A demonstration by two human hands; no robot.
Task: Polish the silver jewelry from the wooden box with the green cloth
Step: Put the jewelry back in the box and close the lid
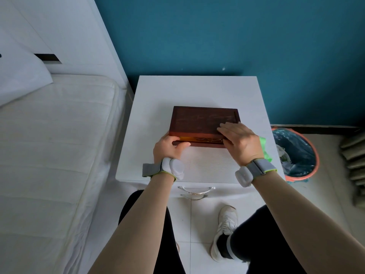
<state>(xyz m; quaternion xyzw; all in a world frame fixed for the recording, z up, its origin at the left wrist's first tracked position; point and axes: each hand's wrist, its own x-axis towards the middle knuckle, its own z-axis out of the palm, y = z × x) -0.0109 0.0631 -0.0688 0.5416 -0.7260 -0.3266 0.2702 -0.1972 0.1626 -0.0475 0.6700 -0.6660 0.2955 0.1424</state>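
A dark wooden box (201,120) lies on the white nightstand (197,89). Its lid is slid back a little, and a narrow gap at the front shows a yellow lining and thin silver jewelry (205,139). My left hand (167,148) grips the box's front left corner, thumb on the front edge. My right hand (240,141) rests flat on the lid's near right corner with the fingers spread. The green cloth (265,148) lies on the nightstand to the right, mostly hidden behind my right hand and wrist.
A white bed (55,145) stands close on the left. An orange-rimmed bin with a blue liner (296,153) sits on the floor to the right. A teal wall is behind. The nightstand's drawer handle (195,189) is below the front edge, near my knees.
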